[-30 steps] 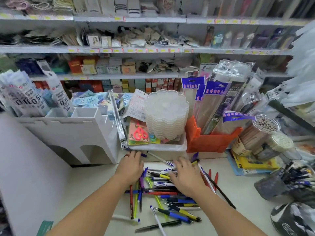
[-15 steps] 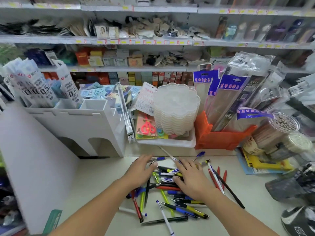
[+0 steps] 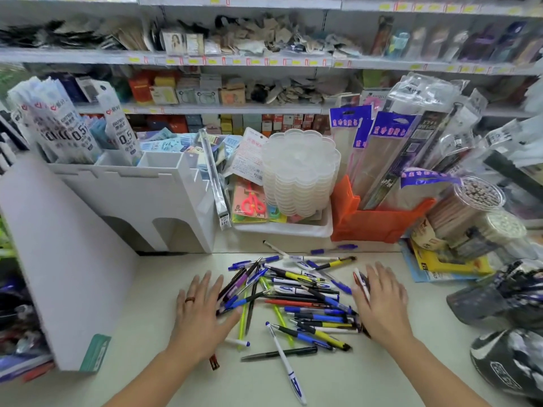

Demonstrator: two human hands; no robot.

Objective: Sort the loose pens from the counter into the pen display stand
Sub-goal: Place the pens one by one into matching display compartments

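Left hand [image 3: 202,315] flat on the table [image 3: 147,289], fingers straight, gripping nothing, its right edge touching the left side of the loose pens [image 3: 296,301]. Right hand [image 3: 382,304] likewise flat and released, fingers spread, against the right side of the pile, with a red-and-white pen [image 3: 360,282] under the fingertips. Pens crossed over each other in one heap between both hands; a few apart, such as a white pen [image 3: 286,367] near the front edge and a blue pen [image 3: 333,249] close to the orange bin [image 3: 379,221]. White pen display stand [image 3: 141,198] behind and to the left, its top slots partly filled with packets. Probably gathering the heap before any grasp. Risk: pushing from both sides could roll round pens away, toward the front edge or under the white tray [image 3: 282,230]. Crossed pens could also tangle, so lifting one may drag others.
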